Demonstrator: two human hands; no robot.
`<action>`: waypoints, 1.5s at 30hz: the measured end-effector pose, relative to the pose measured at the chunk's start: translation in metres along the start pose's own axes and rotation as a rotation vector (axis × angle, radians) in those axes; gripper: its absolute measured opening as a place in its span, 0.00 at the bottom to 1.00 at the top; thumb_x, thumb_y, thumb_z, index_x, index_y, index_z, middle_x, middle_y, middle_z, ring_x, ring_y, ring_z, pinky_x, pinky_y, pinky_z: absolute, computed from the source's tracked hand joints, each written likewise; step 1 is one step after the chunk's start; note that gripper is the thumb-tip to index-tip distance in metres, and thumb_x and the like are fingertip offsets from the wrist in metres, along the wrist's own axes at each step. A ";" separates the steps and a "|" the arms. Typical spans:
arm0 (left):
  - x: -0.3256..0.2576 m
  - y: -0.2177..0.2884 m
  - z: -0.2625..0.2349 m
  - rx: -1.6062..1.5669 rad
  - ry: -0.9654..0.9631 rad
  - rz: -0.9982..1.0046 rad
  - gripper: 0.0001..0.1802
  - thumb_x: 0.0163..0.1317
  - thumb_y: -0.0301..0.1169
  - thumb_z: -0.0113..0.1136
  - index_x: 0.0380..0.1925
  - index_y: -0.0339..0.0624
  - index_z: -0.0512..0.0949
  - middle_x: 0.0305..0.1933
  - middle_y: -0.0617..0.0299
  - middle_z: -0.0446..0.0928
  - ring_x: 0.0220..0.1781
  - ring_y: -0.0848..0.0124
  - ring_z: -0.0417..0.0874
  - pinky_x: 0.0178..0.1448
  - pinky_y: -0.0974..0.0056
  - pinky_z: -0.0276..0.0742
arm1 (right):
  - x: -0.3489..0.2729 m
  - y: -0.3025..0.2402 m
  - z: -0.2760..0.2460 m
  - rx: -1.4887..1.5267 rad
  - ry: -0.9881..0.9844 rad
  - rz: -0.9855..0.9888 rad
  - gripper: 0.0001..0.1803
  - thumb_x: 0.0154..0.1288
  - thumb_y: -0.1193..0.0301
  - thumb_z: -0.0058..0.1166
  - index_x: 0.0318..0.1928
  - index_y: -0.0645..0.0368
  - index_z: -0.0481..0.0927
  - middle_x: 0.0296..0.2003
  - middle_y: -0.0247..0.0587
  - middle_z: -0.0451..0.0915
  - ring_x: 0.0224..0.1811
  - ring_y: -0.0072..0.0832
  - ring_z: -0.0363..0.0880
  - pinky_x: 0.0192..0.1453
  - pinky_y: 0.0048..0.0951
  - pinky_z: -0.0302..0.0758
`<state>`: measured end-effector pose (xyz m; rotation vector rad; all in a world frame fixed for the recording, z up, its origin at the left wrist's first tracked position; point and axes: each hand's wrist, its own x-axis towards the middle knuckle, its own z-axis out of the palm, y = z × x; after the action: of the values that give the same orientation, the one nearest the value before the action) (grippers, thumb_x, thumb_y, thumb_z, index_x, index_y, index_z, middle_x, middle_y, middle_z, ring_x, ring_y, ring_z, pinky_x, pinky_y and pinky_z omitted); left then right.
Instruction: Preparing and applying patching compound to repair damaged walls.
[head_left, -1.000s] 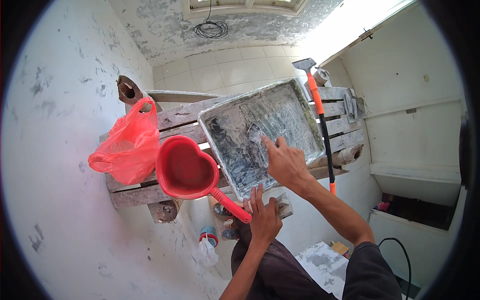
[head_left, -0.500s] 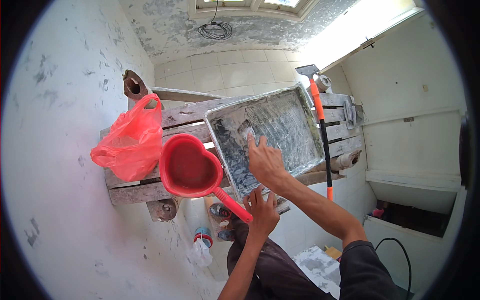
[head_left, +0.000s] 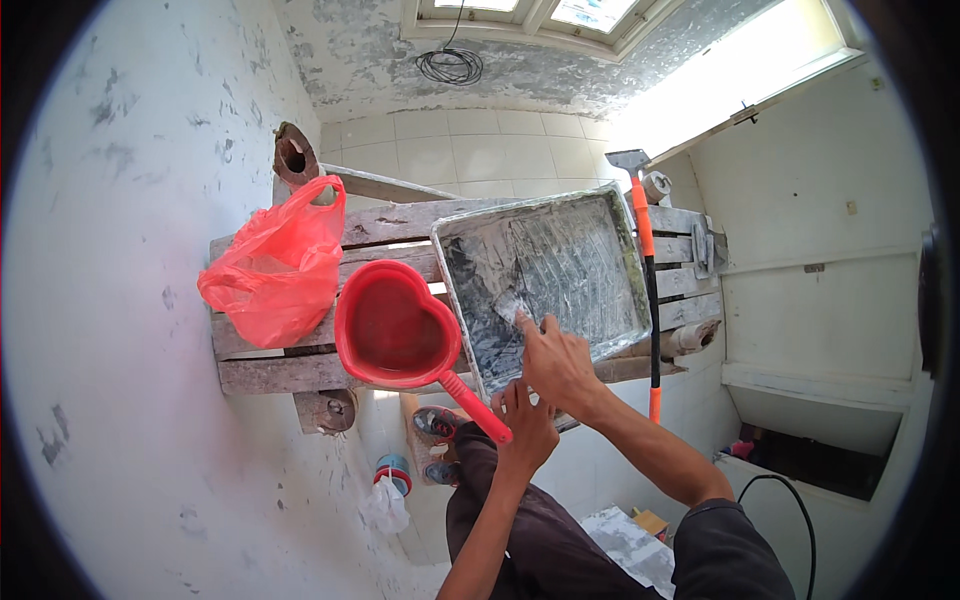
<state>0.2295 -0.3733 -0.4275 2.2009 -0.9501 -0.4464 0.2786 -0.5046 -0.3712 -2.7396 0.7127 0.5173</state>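
The tray (head_left: 560, 270), a grey rectangular pan smeared with pale plaster, lies tilted across the wooden plank tabletop (head_left: 400, 222), its near edge overhanging toward the person. The right hand (head_left: 556, 362) rests at the tray's near rim, fingers closed around a small blade (head_left: 512, 303) whose flat tip lies on the smeared tray floor; the grip is closed on that tool. The left hand (head_left: 526, 425) sits just below the right, at the tray's near corner and at the end of the scoop's handle (head_left: 475, 404); its fingers curl, but whether they clasp the handle or the tray edge cannot be told.

Just left of the tray, touching its side, stands a red heart-shaped scoop (head_left: 393, 325), its straight handle pointing down toward the hands. Further left, a red plastic bag (head_left: 275, 265) slumps on the planks beside the wall. Along the tray's right side lies a long scraper (head_left: 648, 270) with an orange and black shaft, its metal head at the far end. Below the planks, the person's feet (head_left: 436, 424) show on the floor.
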 end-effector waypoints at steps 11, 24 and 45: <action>-0.001 0.008 -0.001 -0.031 -0.020 -0.051 0.11 0.61 0.30 0.60 0.44 0.44 0.80 0.64 0.51 0.70 0.68 0.54 0.67 0.71 0.42 0.54 | 0.060 0.011 -0.016 0.343 0.299 -0.083 0.21 0.72 0.66 0.51 0.63 0.54 0.78 0.38 0.54 0.82 0.35 0.53 0.83 0.44 0.50 0.78; -0.079 0.002 -0.011 -0.334 -0.012 -0.122 0.13 0.56 0.23 0.57 0.42 0.38 0.80 0.73 0.34 0.60 0.76 0.38 0.58 0.76 0.42 0.53 | -0.031 0.097 -0.109 0.221 -0.406 -0.164 0.14 0.67 0.64 0.58 0.52 0.44 0.86 0.37 0.45 0.88 0.40 0.43 0.86 0.47 0.43 0.78; -0.049 -0.015 0.005 -0.386 0.054 -0.177 0.15 0.61 0.26 0.57 0.49 0.42 0.79 0.44 0.34 0.73 0.54 0.34 0.71 0.60 0.38 0.65 | 0.003 0.064 -0.067 0.113 -0.443 -0.412 0.14 0.59 0.71 0.60 0.45 0.42 0.91 0.35 0.40 0.88 0.38 0.41 0.86 0.41 0.40 0.78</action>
<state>0.2015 -0.3324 -0.4392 1.9372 -0.5837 -0.5960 0.2666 -0.5821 -0.3220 -2.4367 0.0640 0.9049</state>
